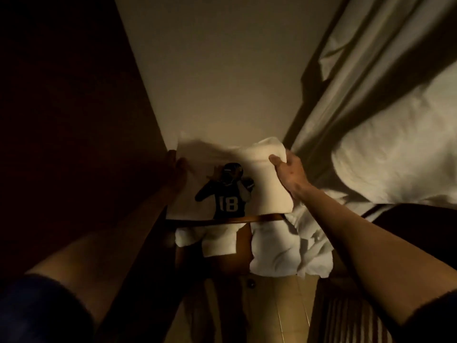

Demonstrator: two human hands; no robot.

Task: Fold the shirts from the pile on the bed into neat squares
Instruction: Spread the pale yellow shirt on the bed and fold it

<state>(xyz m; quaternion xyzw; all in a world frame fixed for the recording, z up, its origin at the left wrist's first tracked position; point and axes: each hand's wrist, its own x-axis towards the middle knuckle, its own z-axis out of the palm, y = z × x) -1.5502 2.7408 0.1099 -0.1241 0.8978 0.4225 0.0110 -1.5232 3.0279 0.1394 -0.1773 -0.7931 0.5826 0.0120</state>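
Both hands hold white shirt (222,184) up in air, print "18" facing cam. R hand (288,169) grips top R edge; L hand (176,169) pinches top L edge. Other shirts (284,246) heaped below.

The number 18 stands on the white shirt's (262,184) printed player

Shirt (262,179): pale cream cloth, soft, matt, smooth knit look; dark printed figure with number 18 on front, print flat and slightly duller than cloth.
White cloth pile (284,251): crumpled fabric, matt, creased.
Wooden rail (217,222): brown wood, smooth, faint sheen.
Bed cover (395,154): off-white cloth, matt, lightly textured, wrinkled.
Curtain (358,70): beige fabric, matt, hanging in folds.
Wall (210,70): plain, matt, smooth.
Floor (279,313): tan tiles, smooth, slight gloss.
Sleeve (37,310): dark blue cloth, fuzzy.
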